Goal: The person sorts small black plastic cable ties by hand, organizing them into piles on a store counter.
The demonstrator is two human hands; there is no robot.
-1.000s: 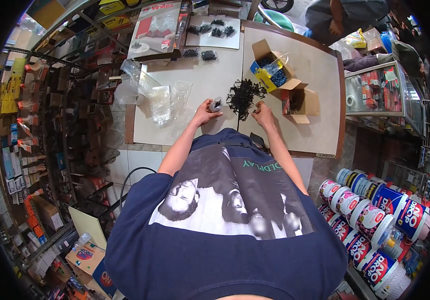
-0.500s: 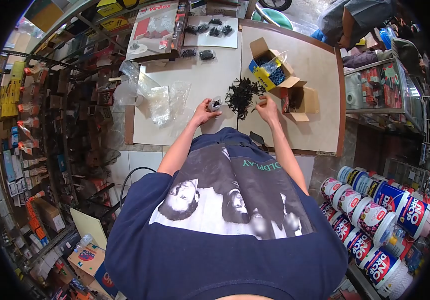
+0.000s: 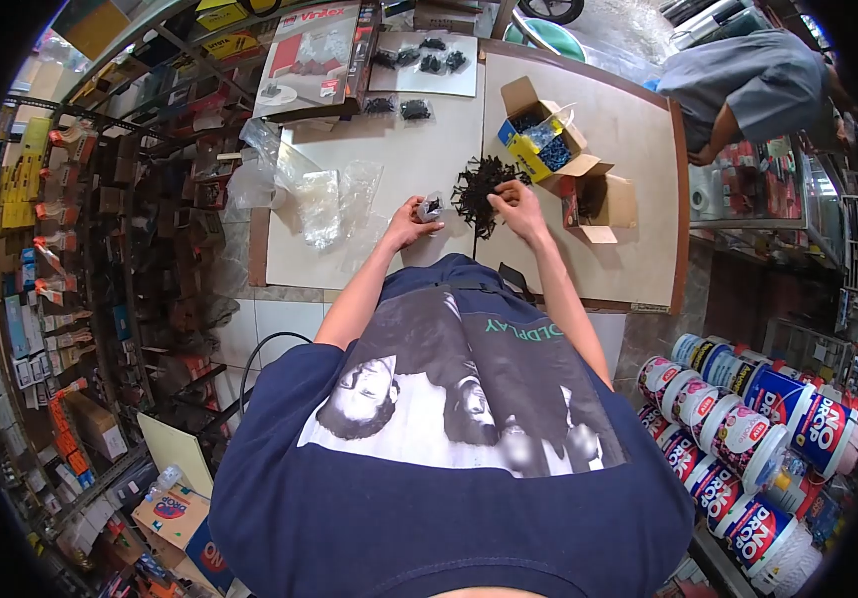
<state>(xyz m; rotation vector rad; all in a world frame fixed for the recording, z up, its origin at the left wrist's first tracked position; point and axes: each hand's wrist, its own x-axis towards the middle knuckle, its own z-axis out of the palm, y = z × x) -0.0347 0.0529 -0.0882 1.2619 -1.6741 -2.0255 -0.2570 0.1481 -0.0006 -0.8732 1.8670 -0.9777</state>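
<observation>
My left hand [image 3: 411, 225] is closed around a small clear plastic bag [image 3: 431, 207] with a few dark pieces inside. To its right lies a loose pile of black screws [image 3: 479, 194] on the pale tabletop [image 3: 419, 159]. My right hand [image 3: 520, 211] reaches over the right side of that pile, thumb and fingers pinched together at the screws. Whatever is between those fingertips is too small to make out. Empty clear plastic bags [image 3: 321, 209] lie to the left of my left hand.
A yellow-blue open box [image 3: 538, 149] with small blue pieces stands behind the pile, beside an open brown carton [image 3: 603, 199]. Filled bags [image 3: 415, 109] lie at the back near a Vinilex box [image 3: 309, 60]. Another person [image 3: 748, 85] stands beyond the table's right corner. Paint buckets [image 3: 748, 429] are stacked at right.
My right hand has moved left, from the pile's right edge onto the screws. My left hand stays put with the bag. The other person has shifted, bending lower at the right.
</observation>
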